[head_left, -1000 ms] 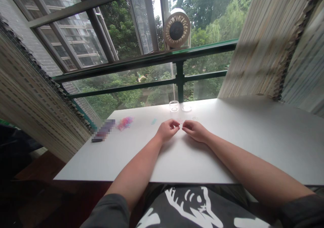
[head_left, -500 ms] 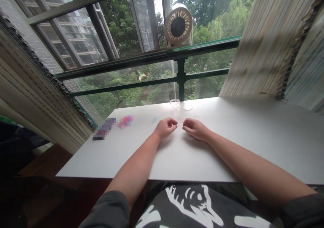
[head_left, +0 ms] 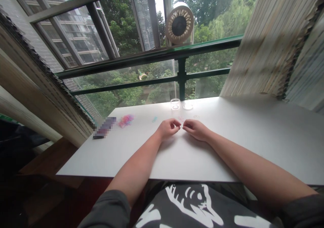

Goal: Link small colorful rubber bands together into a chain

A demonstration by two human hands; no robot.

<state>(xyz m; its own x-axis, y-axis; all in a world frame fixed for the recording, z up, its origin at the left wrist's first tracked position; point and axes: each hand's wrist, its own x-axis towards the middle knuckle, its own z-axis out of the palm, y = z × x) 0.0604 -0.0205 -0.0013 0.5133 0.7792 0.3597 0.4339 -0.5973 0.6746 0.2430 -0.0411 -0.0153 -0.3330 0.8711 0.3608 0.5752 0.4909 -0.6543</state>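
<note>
Over the middle of the white table (head_left: 101, 160), my left hand (head_left: 169, 129) and my right hand (head_left: 196, 130) nearly touch at the fingertips. Each is closed in a pinch. Something tiny and pale seems to lie between the fingertips, too small to name. Just beyond them are small pinkish bits (head_left: 181, 118), with a faint pinkish patch of small bits (head_left: 196, 116) behind my right hand. A few teal bits (head_left: 154, 119) lie to the left of these. Farther left is a loose pile of small pink, red and purple pieces (head_left: 126, 120).
At the table's back edge stands a clear round container (head_left: 175, 104), with a clear round lid-like disc (head_left: 187, 106) beside it. A pixelated dark oblong object (head_left: 104, 128) lies at the left edge. Behind are a green railing (head_left: 152, 83), a round fan (head_left: 179, 25) and curtains (head_left: 263, 52).
My left hand has moved slightly right, narrowing the gap between the fingertips. My right hand has barely moved. The loose bits and the container stay put.
</note>
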